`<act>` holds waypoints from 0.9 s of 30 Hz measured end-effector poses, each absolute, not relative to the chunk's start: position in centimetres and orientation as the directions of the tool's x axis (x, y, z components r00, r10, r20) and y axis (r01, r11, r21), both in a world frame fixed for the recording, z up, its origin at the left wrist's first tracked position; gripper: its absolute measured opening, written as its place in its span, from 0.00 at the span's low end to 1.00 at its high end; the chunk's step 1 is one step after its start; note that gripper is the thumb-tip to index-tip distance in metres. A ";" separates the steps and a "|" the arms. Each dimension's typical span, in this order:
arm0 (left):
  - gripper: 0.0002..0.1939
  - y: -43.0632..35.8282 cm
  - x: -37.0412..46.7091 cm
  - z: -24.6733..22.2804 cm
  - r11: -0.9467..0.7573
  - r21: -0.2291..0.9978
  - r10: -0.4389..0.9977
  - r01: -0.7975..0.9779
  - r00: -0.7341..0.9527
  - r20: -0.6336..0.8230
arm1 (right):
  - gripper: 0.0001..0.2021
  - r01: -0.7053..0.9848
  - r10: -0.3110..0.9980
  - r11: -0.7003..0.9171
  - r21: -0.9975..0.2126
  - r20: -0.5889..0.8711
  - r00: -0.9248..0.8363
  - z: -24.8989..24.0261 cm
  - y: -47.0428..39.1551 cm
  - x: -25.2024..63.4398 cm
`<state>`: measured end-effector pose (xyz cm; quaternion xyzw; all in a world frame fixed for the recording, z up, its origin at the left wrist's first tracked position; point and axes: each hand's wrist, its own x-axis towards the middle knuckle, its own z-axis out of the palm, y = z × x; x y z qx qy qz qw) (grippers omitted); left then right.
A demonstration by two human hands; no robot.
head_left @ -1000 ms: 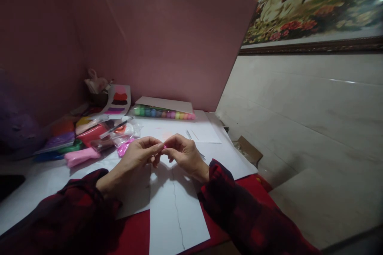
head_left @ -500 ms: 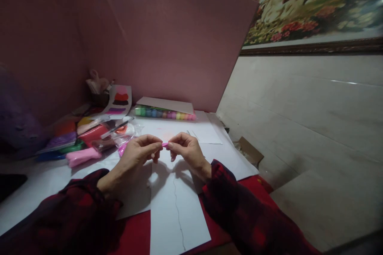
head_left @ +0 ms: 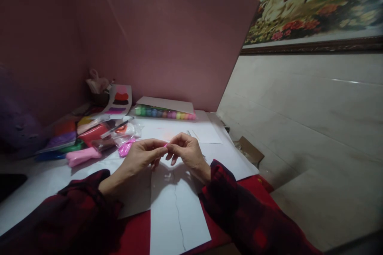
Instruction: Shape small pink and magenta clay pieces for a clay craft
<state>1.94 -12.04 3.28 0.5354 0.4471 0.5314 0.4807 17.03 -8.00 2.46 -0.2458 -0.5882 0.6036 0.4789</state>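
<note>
Between my two hands is a small bit of bright pink modelling clay (head_left: 165, 146), mostly covered by the fingertips. My left hand (head_left: 140, 154) pinches it from the left with thumb and forefinger. My right hand (head_left: 188, 152) pinches it from the right, and the fingertips of both hands touch or nearly touch. Below them lies a white sheet of paper (head_left: 179, 215) with a wavy dark line drawn down it. A larger lump of the same pink clay (head_left: 125, 148) in clear wrap sits just left of my left hand.
Several colored clay packets (head_left: 83, 156) are heaped at the left. A clear pack of small colored pots (head_left: 164, 113) stands at the back, a white card on top. A color-swatch sheet (head_left: 121, 97) leans behind the packets. A cardboard box (head_left: 251, 150) sits right of the table.
My hands have come closer together, and less of the pink clay shows between the fingertips. My left hand has shifted slightly right, uncovering more of the wrapped pink lump.
</note>
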 end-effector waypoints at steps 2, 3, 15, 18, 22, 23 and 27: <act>0.14 -12.2 2.1 3.4 -0.187 0.982 0.982 -0.026 0.017 0.188 | 0.16 -0.275 0.863 0.160 -0.948 0.270 -0.428 2.6 -7.9 17.1; 0.14 -12.3 2.1 3.5 -0.202 0.979 0.979 -0.039 -0.006 0.202 | 0.16 -0.271 0.861 0.165 -0.948 0.272 -0.430 2.6 -7.9 17.2; 0.11 -12.7 2.1 4.1 -0.269 0.942 0.963 -0.203 -0.049 0.265 | 0.16 -0.348 0.783 0.056 -0.936 0.258 -0.567 2.2 -7.5 17.9; 0.11 -12.7 2.2 4.1 -0.290 0.940 0.957 -0.179 -0.067 0.283 | 0.16 -0.331 0.780 0.031 -0.943 0.230 -0.582 2.3 -7.8 18.0; 0.12 -12.7 2.2 4.1 -0.294 0.943 0.955 -0.156 -0.096 0.282 | 0.15 -0.327 0.798 -0.003 -0.945 0.195 -0.571 2.5 -7.8 18.0; 0.13 -12.7 2.2 4.1 -0.296 0.942 0.954 -0.158 -0.103 0.282 | 0.14 -0.323 0.799 -0.009 -0.946 0.188 -0.572 2.5 -7.8 18.1; 0.11 -12.7 2.2 4.1 -0.317 0.932 0.948 -0.176 -0.100 0.303 | 0.15 -0.317 0.797 -0.024 -0.948 0.173 -0.578 2.4 -7.6 18.1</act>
